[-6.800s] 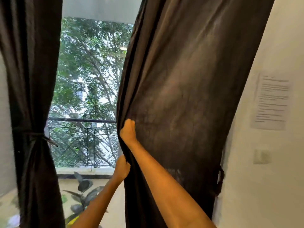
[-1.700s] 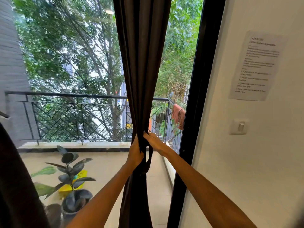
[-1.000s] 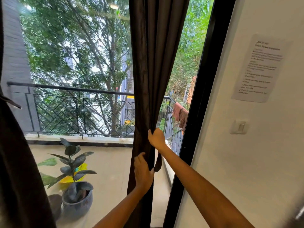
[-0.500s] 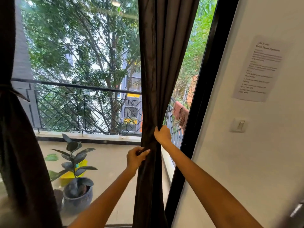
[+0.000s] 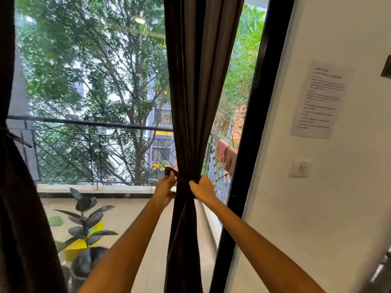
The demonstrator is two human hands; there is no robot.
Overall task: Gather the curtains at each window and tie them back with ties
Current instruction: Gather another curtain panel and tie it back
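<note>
Both hands (image 5: 167, 188) (image 5: 203, 188) grip what looks like a tie (image 5: 171, 171) around the gathered curtain (image 5: 196, 102).

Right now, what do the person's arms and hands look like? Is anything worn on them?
Both arms are bare as far as the picture shows: no sleeves, no gloves, no watch or bracelet. On the left hand and the right hand no ring can be seen, though the fingers are partly hidden. The forearms look slim and long.

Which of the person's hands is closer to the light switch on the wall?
Right. The right hand grips the gathered curtain on the side toward the light switch; the left hand holds the tie across the curtain, farther away.
</note>
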